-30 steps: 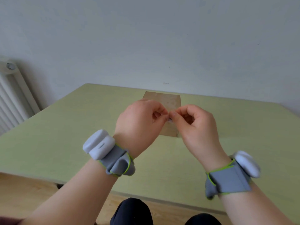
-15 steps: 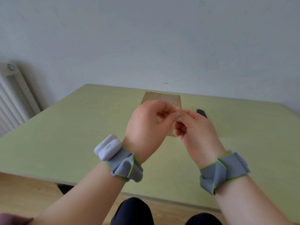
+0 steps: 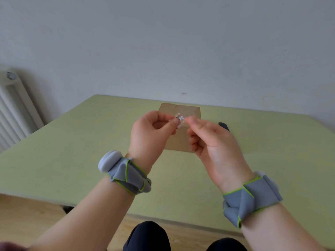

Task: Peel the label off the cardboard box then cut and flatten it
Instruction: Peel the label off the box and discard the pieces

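Now both hands have risen slightly before the cardboard box (image 3: 181,124) on the counter (image 3: 72,151), and the crumpled white label (image 3: 179,119), previously hidden, shows between left hand (image 3: 150,136) and right hand (image 3: 212,142), each pinching it

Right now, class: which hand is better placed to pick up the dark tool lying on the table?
Probably the right hand: the dark tool lies just beyond it, right of the cardboard box. The left hand pinches the label scrap.
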